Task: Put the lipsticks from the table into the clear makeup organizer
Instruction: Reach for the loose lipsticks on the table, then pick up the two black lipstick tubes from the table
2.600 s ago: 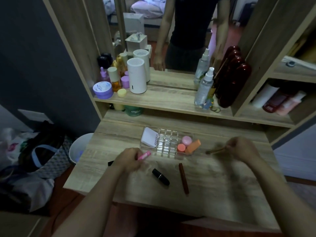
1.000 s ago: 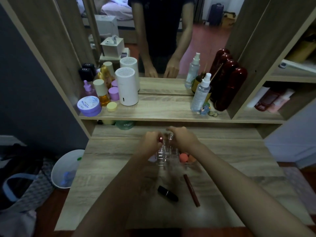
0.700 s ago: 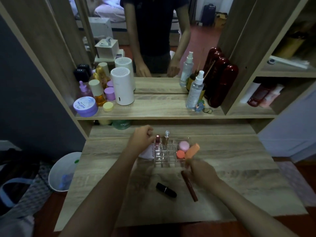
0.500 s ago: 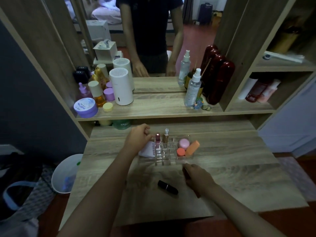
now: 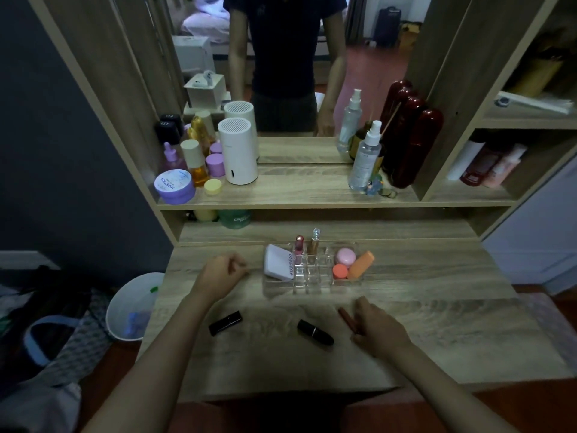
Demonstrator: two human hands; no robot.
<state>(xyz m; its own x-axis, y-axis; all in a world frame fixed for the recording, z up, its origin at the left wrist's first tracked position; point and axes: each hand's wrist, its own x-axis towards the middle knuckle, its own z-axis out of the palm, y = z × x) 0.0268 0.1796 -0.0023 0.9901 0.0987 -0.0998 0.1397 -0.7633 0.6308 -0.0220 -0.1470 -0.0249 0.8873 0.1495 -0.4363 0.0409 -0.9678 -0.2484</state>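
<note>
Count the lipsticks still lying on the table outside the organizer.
3: a black tube front left, a black tube front centre, and a slim reddish-brown one partly under the right hand. None seems hidden.

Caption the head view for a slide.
Right hand closes on a slim brown lipstick; two lipsticks stand in the clear organizer; two black ones lie on the table.
</note>
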